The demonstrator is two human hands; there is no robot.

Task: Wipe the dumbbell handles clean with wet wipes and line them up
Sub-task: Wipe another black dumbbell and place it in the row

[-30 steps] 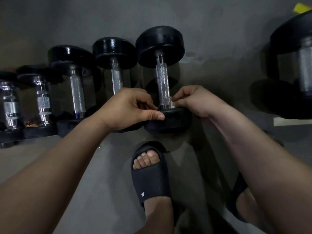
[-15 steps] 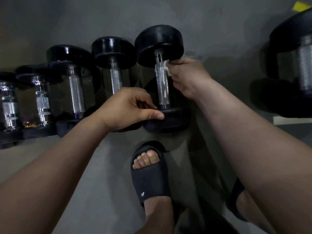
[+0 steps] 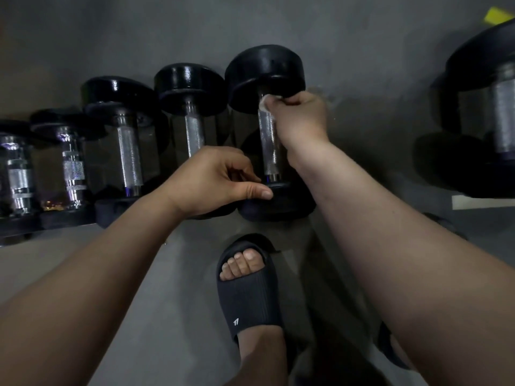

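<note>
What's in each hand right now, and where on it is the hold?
The right hand pinches a white wipe against the top of the dumbbell's handle. The left hand steadies that dumbbell's near weight.

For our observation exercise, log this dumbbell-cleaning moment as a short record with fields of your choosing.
Setting: grey floor, row of black dumbbells
Worked item: black round-headed dumbbell with knurled steel handle
Right hand: grip closed on crumpled white wet wipe, at handle's far end
Left hand: steadies the near weight head
Apart, right: larger black dumbbell
Footwear: black slide sandal
</note>
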